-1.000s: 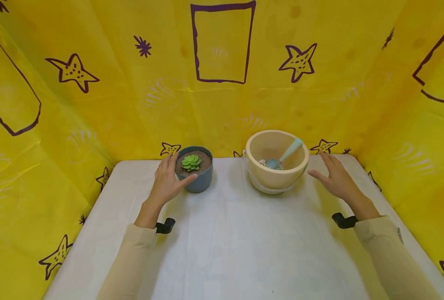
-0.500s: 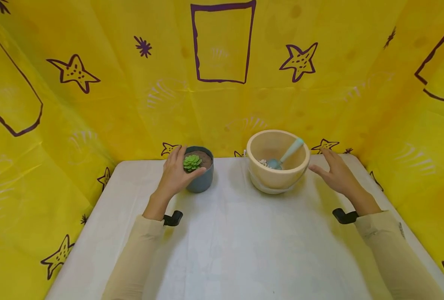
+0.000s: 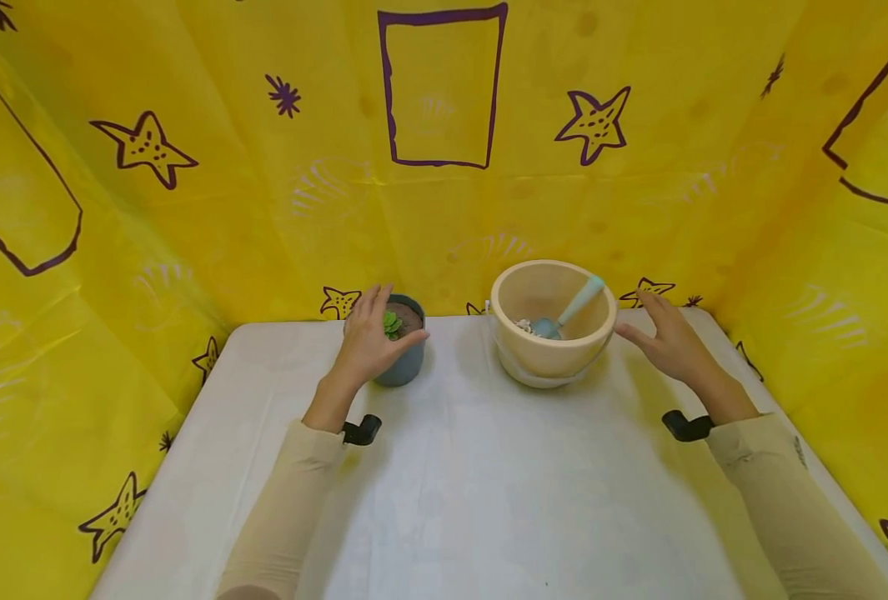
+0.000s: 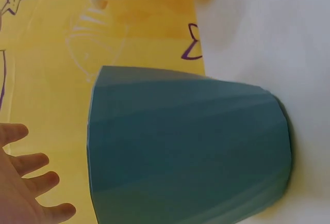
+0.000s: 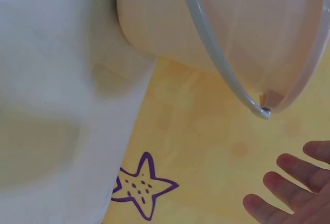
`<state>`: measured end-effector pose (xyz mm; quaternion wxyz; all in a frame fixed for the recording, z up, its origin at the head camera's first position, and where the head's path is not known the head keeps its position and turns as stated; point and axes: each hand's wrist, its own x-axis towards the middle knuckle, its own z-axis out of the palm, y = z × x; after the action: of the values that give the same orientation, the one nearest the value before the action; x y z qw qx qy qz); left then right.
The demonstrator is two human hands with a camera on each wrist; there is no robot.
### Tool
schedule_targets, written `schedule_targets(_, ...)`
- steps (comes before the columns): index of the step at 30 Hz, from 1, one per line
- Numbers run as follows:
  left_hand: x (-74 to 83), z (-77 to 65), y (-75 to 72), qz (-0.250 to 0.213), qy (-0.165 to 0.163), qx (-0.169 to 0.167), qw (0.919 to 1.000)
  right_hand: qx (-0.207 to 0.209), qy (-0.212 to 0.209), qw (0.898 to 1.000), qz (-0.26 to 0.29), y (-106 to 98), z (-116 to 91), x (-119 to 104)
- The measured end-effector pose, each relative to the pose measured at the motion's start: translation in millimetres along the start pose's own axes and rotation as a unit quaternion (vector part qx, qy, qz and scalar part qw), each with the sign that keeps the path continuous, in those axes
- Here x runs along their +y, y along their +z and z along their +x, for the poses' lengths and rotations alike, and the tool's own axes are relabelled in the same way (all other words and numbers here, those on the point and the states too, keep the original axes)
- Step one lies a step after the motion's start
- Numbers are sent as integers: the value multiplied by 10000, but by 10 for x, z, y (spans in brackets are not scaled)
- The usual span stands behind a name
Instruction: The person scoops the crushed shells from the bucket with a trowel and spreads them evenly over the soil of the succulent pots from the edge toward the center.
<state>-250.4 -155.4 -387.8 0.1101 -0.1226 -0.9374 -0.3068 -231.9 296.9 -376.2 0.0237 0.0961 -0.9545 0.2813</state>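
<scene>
In the head view a blue-grey pot [image 3: 406, 365] of brown soil stands at the back of the table, a green succulent [image 3: 392, 326] on top. My left hand [image 3: 368, 340], fingers spread, overlaps the pot's left part and partly covers the plant. The left wrist view shows the side of the pot [image 4: 191, 141], with fingertips beyond its rim. To the right stands a cream bucket [image 3: 537, 362]; a small light-blue shovel [image 3: 582, 302] leans inside among whitish bits. Just right of its rim, my right hand [image 3: 672, 343] hovers with fingers extended, holding nothing.
The white-covered table [image 3: 489, 483] stretches toward me. Yellow patterned cloth [image 3: 444, 217] hangs behind and along both sides, close to the pot and bucket. A pale carrying handle [image 5: 211, 43] hangs down the bucket's outside.
My left hand has moved right and slightly up, from beside the pot to across it, covering more of the succulent. The right hand has barely shifted; pot and bucket stay put.
</scene>
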Motion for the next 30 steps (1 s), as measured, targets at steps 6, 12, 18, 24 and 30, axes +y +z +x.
schedule_targets(6,49,52,69,-194,-48,-44,9998,-6,-17,10000,-5,-11,36,3)
schedule_targets(12,130,93,138,-301,-9,-159,9994,-55,-37,9999,92,-16,68,-31)
schedule_targets(18,202,110,192,-273,37,-254,9993,-84,5,9998,173,-5,108,-57)
schedule_targets(24,257,140,261,-329,50,-394,9987,-105,72,9997,218,-1,133,-83)
schedule_targets(30,305,190,328,-359,124,-484,9981,-103,38,9996,258,7,161,-104)
